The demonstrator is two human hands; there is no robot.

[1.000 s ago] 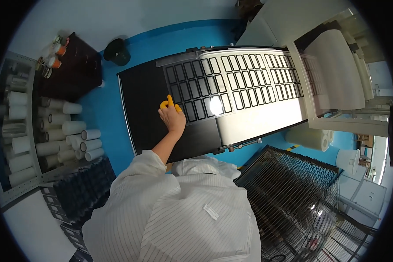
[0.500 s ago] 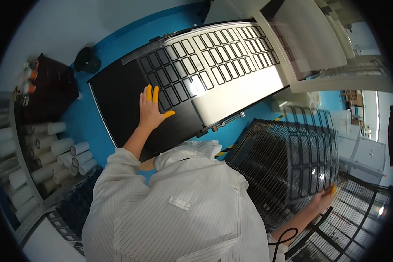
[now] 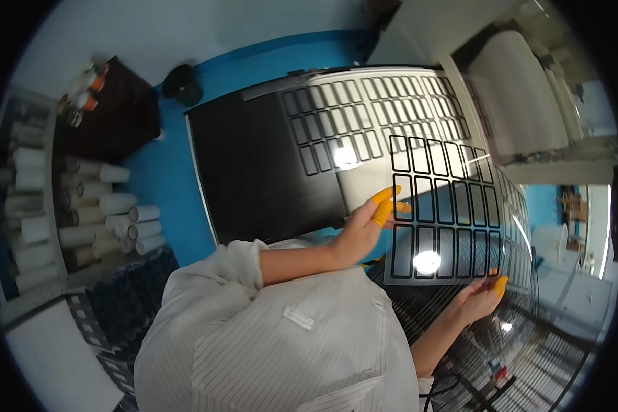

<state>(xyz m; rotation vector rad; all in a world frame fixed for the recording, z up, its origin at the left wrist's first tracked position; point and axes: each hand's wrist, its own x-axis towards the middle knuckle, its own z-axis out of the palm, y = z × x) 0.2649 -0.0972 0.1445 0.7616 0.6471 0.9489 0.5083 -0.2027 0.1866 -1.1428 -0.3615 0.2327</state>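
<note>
A large clear sheet [image 3: 448, 221] printed with rows of black rectangular frames is held up on the right, its far part bending back. My left hand [image 3: 365, 225], with yellow finger cots, grips the sheet's left edge between thumb and fingers. Lower right, my right hand [image 3: 482, 301] pinches the near edge; part of its fingers is behind the sheet. Beyond my hands, similar printed sheets [image 3: 356, 113] lie across the machine's pale bed [image 3: 364, 189] and black belt [image 3: 244, 161]. The bed shows through the held sheet.
Wire racks [image 3: 549, 350] stand close at the lower right. A shelf with several white rolls [image 3: 113, 204] is on the left, near a brown cabinet [image 3: 113, 113] and a dark bin [image 3: 182, 85]. A pale machine housing [image 3: 529, 82] stands at the upper right.
My left hand has left the black belt, moved right and taken the sheet's left edge. The sheet in my right hand has swung from over the rack toward the bed. My view has shifted right.
</note>
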